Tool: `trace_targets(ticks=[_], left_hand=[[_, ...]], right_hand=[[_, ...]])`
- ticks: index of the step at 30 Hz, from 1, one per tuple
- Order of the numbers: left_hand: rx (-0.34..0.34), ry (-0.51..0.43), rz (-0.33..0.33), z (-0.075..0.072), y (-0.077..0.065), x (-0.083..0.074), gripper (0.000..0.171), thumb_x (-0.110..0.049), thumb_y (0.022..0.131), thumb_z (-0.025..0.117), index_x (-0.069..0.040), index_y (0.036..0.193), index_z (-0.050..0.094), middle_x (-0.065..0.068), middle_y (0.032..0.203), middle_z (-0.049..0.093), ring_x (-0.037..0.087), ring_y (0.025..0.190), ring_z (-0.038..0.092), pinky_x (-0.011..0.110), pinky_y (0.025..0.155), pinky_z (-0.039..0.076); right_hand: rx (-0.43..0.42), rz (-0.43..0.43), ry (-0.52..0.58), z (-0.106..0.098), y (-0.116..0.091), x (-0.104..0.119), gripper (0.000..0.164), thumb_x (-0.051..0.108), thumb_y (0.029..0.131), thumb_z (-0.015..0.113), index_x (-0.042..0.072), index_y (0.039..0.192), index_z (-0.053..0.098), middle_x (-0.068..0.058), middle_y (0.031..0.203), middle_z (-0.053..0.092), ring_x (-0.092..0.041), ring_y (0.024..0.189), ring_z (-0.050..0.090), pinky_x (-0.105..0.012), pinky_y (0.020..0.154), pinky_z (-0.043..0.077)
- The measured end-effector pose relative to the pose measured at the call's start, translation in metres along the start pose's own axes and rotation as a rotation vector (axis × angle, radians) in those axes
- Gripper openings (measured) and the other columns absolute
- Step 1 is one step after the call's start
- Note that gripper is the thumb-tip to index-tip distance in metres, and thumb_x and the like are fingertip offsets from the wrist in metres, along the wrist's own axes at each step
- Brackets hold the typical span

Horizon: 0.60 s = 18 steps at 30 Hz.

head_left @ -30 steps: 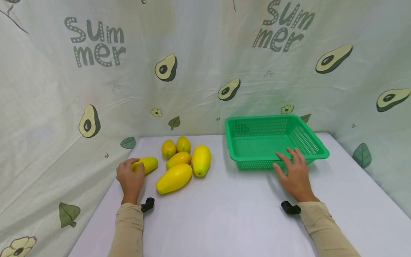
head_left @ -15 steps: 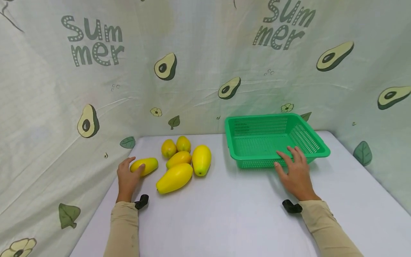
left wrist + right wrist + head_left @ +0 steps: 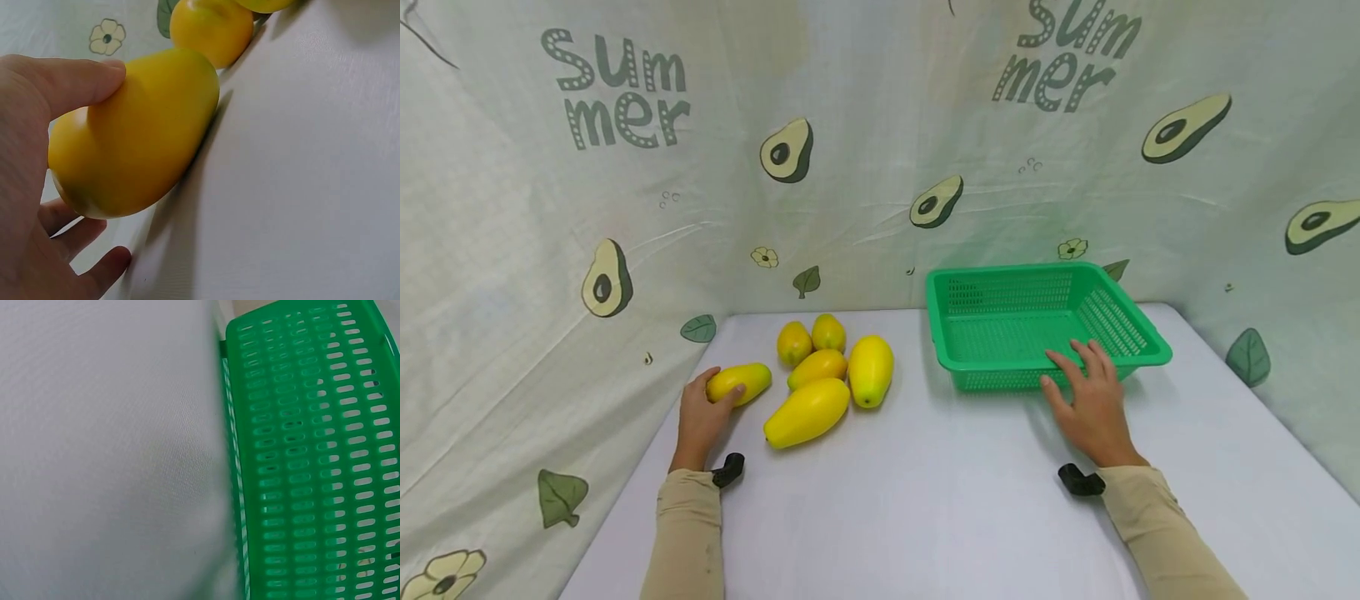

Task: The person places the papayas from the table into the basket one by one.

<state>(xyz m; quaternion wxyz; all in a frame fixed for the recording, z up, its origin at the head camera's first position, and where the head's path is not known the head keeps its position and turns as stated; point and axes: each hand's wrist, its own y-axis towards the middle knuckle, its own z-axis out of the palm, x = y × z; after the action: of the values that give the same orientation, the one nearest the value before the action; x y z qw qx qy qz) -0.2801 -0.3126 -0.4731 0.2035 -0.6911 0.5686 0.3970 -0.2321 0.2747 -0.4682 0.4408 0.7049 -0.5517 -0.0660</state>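
My left hand [image 3: 703,417] has its thumb and index finger on opposite sides of a yellow mango [image 3: 741,383] at the left of the table. In the left wrist view the thumb presses the mango [image 3: 144,131], and the other fingers spread loosely below it. My right hand [image 3: 1093,408] lies at the front rim of a green plastic basket [image 3: 1022,380], fingers spread and reaching over the edge. Close up in the right wrist view is the slotted basket [image 3: 256,456]; the right hand's fingers do not show there.
Beside the left hand lie a large yellow fruit, perhaps a papaya [image 3: 808,414], a similar upright one [image 3: 870,372], and smaller mangoes [image 3: 818,369]. A printed cloth [image 3: 865,100] hangs behind the white table [image 3: 910,492].
The left hand drew back a little from the mango, then closed its thumb and finger about it. The right hand stays at the basket rim. The head view shifts slightly.
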Motion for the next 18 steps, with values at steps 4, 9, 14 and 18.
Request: trace_targets(ticks=[4, 9, 14, 18], left_hand=[[0.016, -0.002, -0.029, 0.0004, -0.0015, -0.0006, 0.076, -0.040, 0.097, 0.064, -0.003, 0.155, 0.032, 0.025, 0.151, 0.036, 0.041, 0.136, 0.034, 0.056, 0.116, 0.025], [0.034, -0.002, -0.049, 0.0015, -0.0028, -0.0004, 0.079, -0.042, 0.097, 0.064, -0.005, 0.157, 0.029, 0.025, 0.152, 0.034, 0.041, 0.136, 0.034, 0.056, 0.116, 0.025], [0.056, -0.004, -0.063, 0.0010, -0.0040, -0.0008, 0.081, -0.043, 0.096, 0.065, -0.008, 0.158, 0.026, 0.022, 0.157, 0.031, 0.041, 0.140, 0.032, 0.056, 0.117, 0.023], [0.074, -0.012, -0.073, 0.0009, -0.0060, -0.0003, 0.083, -0.045, 0.096, 0.065, -0.010, 0.159, 0.024, 0.020, 0.159, 0.029, 0.040, 0.142, 0.030, 0.057, 0.117, 0.022]], right_hand=[[0.004, 0.000, -0.001, -0.0009, 0.0019, 0.0002, 0.041, 0.019, 0.091, 0.068, 0.007, 0.130, 0.063, -0.028, 0.145, 0.043, -0.045, 0.144, 0.024, -0.076, 0.102, 0.024], [0.006, 0.000, -0.001, -0.0023, 0.0020, 0.0007, 0.041, 0.018, 0.092, 0.068, 0.006, 0.130, 0.063, -0.028, 0.145, 0.043, -0.046, 0.143, 0.024, -0.076, 0.102, 0.023], [-0.003, -0.004, -0.007, -0.0009, 0.0014, 0.0005, 0.042, 0.019, 0.090, 0.070, 0.006, 0.129, 0.063, -0.028, 0.142, 0.045, -0.046, 0.142, 0.026, -0.076, 0.101, 0.025], [-0.023, -0.003, -0.012, 0.0023, 0.0013, 0.0000, 0.043, 0.018, 0.087, 0.073, 0.006, 0.127, 0.065, -0.027, 0.138, 0.048, -0.046, 0.141, 0.028, -0.075, 0.100, 0.026]])
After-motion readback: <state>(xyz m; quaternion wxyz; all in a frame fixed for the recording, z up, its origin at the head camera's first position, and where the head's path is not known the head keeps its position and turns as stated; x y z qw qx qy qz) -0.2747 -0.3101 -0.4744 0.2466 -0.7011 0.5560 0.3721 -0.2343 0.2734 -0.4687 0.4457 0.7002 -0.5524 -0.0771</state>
